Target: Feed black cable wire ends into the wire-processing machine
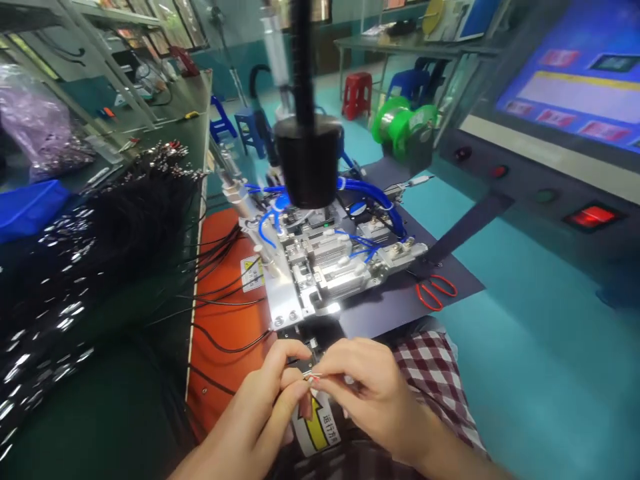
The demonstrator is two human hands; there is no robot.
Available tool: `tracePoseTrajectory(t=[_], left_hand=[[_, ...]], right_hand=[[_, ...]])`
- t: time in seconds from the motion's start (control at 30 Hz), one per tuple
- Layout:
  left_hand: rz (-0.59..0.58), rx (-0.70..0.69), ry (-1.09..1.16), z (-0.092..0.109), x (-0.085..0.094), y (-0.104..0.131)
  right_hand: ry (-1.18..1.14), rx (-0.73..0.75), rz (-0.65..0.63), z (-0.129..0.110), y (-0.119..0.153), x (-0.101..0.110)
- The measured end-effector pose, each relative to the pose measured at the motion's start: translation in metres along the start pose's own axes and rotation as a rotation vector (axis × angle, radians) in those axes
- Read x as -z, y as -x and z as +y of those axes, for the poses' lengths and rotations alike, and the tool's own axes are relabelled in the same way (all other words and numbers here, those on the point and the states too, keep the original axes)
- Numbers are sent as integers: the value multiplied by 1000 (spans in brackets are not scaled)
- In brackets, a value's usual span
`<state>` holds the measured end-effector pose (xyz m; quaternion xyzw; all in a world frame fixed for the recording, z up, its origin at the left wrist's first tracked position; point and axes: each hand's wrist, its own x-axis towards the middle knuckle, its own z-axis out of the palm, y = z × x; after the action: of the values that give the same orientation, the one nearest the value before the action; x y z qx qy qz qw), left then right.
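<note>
Low in the head view, in front of the machine, my two hands meet fingertip to fingertip. My left hand (275,393) is closed, its thumb and fingers pinching thin wires (314,377), of which red and whitish strands show. From the other side my right hand (367,387) pinches the same wires between thumb and forefinger. Most of each wire is hidden by the fingers. Just beyond stands the metal fixture (330,267) with its clamps and blue air tubes. A white label with a yellow arrow (315,427) lies under my hands.
Black cables (227,347) run across the orange plate (215,267) from a large cable heap (145,207) on the left bench. Red-handled scissors (437,292) lie right of the fixture. A black nozzle (309,163) hangs above it. A green solder spool (405,127) and a control screen (575,93) stand right.
</note>
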<state>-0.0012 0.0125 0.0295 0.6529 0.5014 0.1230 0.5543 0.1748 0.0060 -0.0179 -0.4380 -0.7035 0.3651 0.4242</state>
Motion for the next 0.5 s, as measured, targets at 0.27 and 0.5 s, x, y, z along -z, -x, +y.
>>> tracePoseTrajectory(t=[0.27, 0.5], left_hand=[[-24, -19, -7, -4, 6, 5], [68, -59, -154, -6, 2, -1]], right_hand=[[79, 78, -67, 5, 4, -7], [341, 153, -106, 0, -2, 3]])
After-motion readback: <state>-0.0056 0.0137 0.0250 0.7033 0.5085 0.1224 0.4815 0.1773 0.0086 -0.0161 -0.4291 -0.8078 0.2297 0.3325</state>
